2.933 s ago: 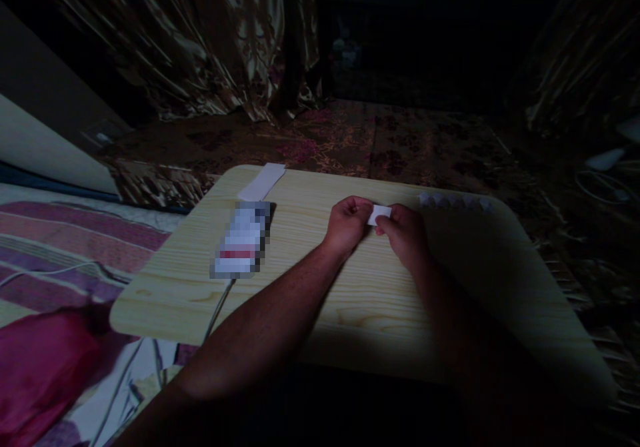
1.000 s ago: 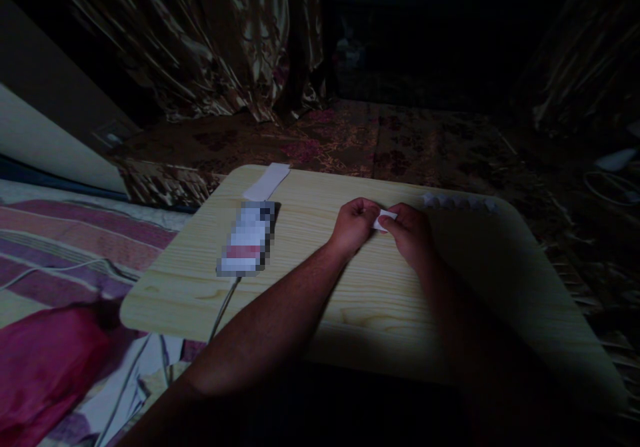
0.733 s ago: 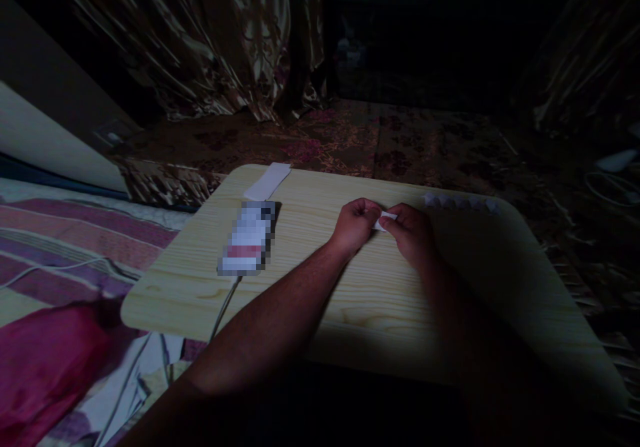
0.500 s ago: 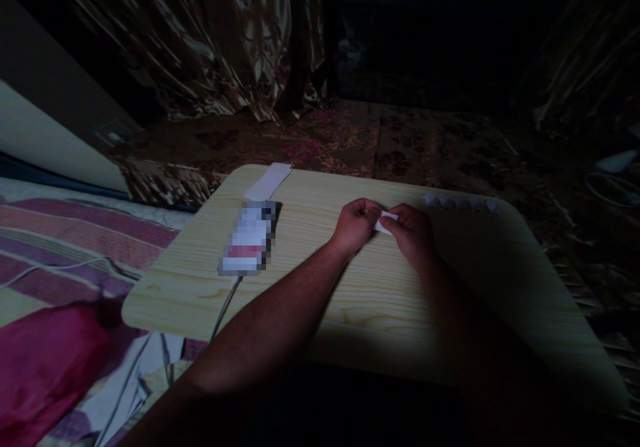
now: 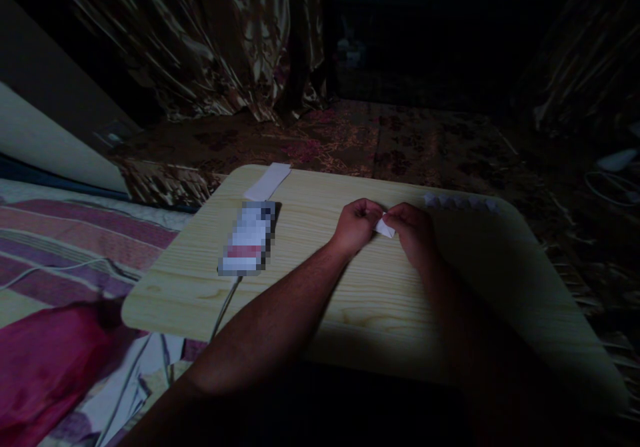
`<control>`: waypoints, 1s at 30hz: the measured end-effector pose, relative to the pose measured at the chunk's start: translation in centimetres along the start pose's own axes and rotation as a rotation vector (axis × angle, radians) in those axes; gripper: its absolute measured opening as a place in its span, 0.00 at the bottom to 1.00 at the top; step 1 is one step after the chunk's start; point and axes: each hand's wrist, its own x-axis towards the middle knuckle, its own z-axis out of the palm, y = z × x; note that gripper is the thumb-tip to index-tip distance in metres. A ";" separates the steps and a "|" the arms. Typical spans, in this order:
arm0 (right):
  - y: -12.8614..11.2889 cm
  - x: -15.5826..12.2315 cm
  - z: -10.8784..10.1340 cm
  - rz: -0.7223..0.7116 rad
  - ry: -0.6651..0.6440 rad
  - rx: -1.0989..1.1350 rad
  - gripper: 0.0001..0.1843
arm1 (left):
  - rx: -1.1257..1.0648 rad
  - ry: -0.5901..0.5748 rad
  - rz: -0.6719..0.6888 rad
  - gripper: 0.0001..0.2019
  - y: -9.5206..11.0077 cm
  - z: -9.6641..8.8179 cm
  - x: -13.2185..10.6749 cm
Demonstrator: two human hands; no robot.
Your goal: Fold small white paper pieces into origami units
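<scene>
A small folded piece of white paper (image 5: 385, 227) is pinched between both of my hands above the middle of a light wooden table (image 5: 350, 300). My left hand (image 5: 354, 225) is curled closed on the paper's left side. Closed fingertips of my right hand (image 5: 411, 231) grip its right side. Most of the paper is hidden by my fingers. The room is dark.
A phone (image 5: 249, 237) with a cable lies on the table's left part, and a white paper strip (image 5: 267, 181) sits beyond it at the far edge. Several small folded white pieces (image 5: 460, 201) line the far right edge. Striped bedding (image 5: 65, 247) lies to the left.
The paper between my fingers has become smaller and more folded, and it now tilts downward. My hands stay in the same spot.
</scene>
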 end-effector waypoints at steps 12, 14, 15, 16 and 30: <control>0.3 0.1 -0.1 -0.037 0.016 -0.001 0.11 | -0.037 -0.016 -0.018 0.06 0.0 0.1 0.0; 0.3 0.1 -0.1 -0.039 0.005 0.021 0.11 | -0.032 -0.024 -0.011 0.06 0.0 0.0 0.1; 0.4 0.2 -0.1 -0.037 0.005 0.031 0.11 | -0.030 -0.029 -0.010 0.06 0.0 0.0 0.1; 0.5 0.2 -0.1 -0.035 0.009 0.037 0.10 | -0.029 -0.032 -0.010 0.05 0.0 0.0 0.1; 0.1 0.3 -0.2 -0.036 0.130 0.082 0.11 | -0.104 -0.066 -0.040 0.10 0.5 0.2 -0.2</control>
